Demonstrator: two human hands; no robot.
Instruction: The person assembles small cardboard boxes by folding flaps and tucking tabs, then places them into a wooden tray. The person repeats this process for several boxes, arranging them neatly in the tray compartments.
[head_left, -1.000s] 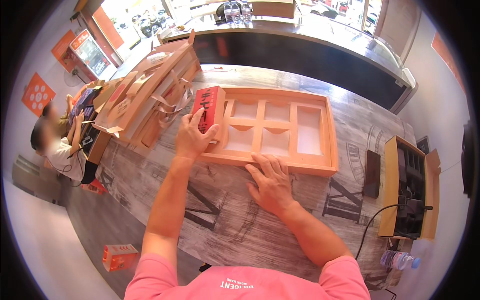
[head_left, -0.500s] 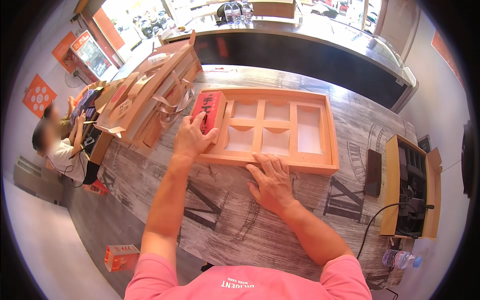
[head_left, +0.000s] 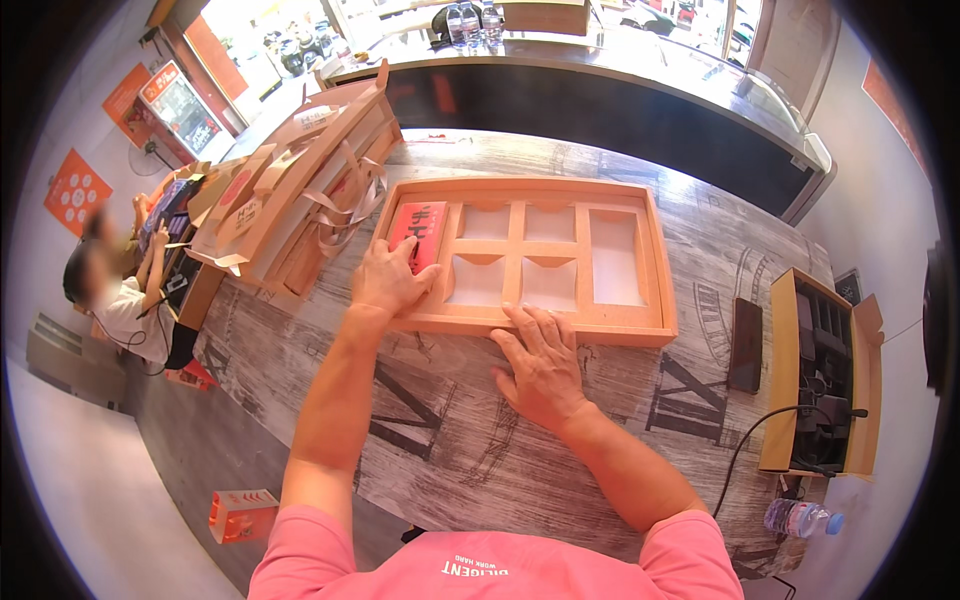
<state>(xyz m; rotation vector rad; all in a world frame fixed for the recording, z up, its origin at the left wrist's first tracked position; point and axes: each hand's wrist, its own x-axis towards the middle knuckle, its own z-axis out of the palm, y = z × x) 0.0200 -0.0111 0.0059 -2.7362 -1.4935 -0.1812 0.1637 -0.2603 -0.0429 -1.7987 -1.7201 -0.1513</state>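
Note:
A shallow orange-brown cardboard gift box lies on the table before me, fitted with an insert of several cut-out compartments. In its leftmost compartment sits a narrow red box with dark lettering, its top about level with the insert. My left hand rests over the near end of this red box, index finger on its top and thumb by its right edge, fingers apart. My right hand lies on the gift box's near rim with fingers stretched out, holding nothing. The other compartments show white bottoms.
Large cardboard carrier bags with ribbon handles stand at the left. A dark phone and an open carton of black devices with a cable lie right, near a water bottle. Another person works at far left.
The red box has dropped down into the left compartment, where it stood proud before. My left hand has lowered slightly with it. The right hand stays on the near rim.

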